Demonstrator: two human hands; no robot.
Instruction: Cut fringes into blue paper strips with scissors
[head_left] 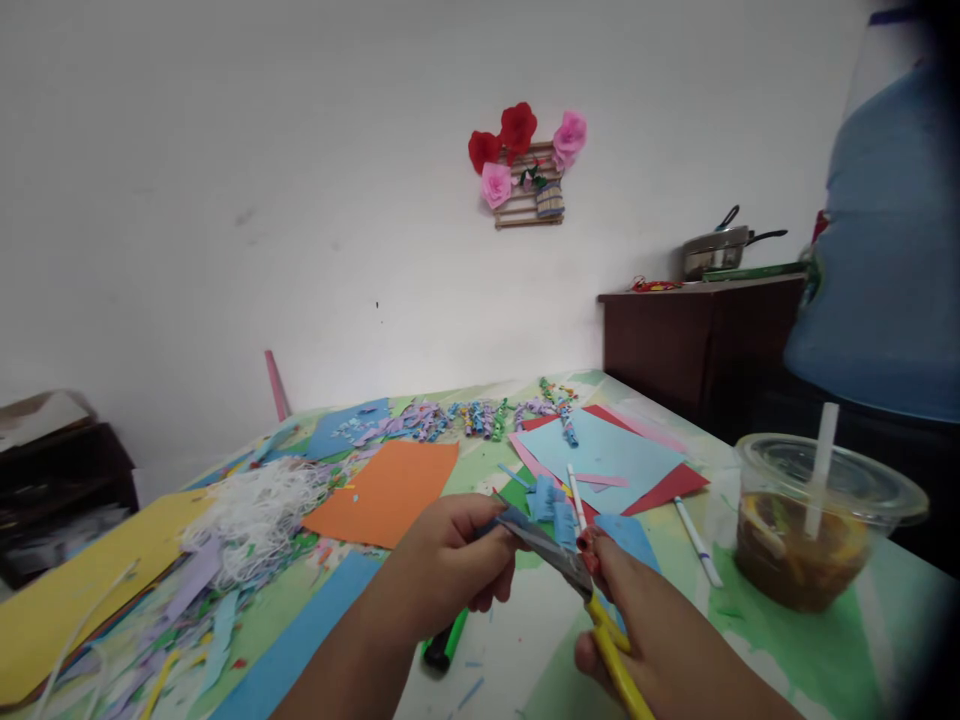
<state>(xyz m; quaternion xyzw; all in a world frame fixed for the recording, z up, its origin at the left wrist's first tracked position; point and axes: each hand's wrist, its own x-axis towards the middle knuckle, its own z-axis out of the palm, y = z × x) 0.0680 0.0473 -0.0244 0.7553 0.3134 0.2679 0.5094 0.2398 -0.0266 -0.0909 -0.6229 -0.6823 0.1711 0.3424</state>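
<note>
My right hand (637, 610) is closed round the yellow handles of a pair of scissors (611, 645), their grey blades slanting up and left. A small red rolled piece (589, 552) shows at that hand's fingertips. My left hand (450, 555) is pinched at the blade tips on a small dark-blue piece that looks like paper (491, 522); the fingers partly hide it. Just beyond the hands lie fringed light-blue paper pieces (551, 503) and a white pen (576, 495). Below my left hand is a green-and-black tool (444, 645), partly covered.
A lidded plastic cup (806, 550) with brown drink and straw stands at the right. Orange paper (390, 490), a heap of white string (255, 515) and yellow paper (97, 580) lie leftward. Curled paper pieces (472, 418) line the table's back. A person (892, 240) is at the right.
</note>
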